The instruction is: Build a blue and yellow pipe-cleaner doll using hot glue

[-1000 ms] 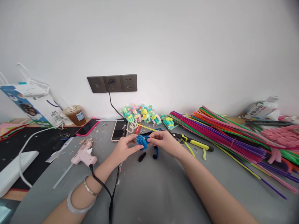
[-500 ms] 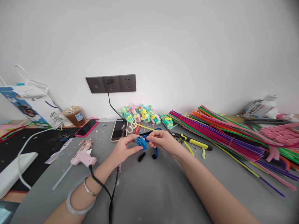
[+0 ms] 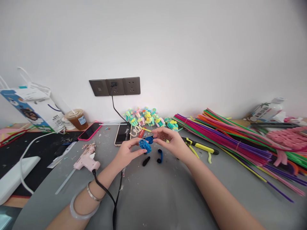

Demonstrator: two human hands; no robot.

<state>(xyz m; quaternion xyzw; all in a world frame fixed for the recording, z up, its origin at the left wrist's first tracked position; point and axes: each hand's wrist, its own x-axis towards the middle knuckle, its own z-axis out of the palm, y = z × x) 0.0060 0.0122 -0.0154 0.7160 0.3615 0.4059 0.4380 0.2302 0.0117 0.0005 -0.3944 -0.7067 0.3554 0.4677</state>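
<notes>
Between the thumb and fingers of my left hand (image 3: 128, 153) is a bundle of blue pipe cleaner (image 3: 145, 146), tilted over the table. My right hand (image 3: 169, 140) is just right of it, thumb and fingertips curved around the edge of a small round blue pipe-cleaner coil (image 3: 149, 140). This coil sits against the upper right of the bundle; whether the two are joined I cannot tell. Below the hands lie a blue strip with curled ends (image 3: 159, 156) and a short black fuzzy piece (image 3: 146, 161).
A pink glue gun (image 3: 86, 161) lies left, its black cable running under my left forearm. Yellow-handled pliers (image 3: 203, 147) and bundled coloured pipe cleaners (image 3: 225, 140) are to the right. Two phones, a drink cup (image 3: 77, 119) and several small pipe-cleaner figures (image 3: 147, 117) stand or lie behind.
My right hand's fingers have lifted and spread from a tight pinch, now arching at the coil's edge. The curled blue strip on the table shows more fully. My left hand keeps its hold.
</notes>
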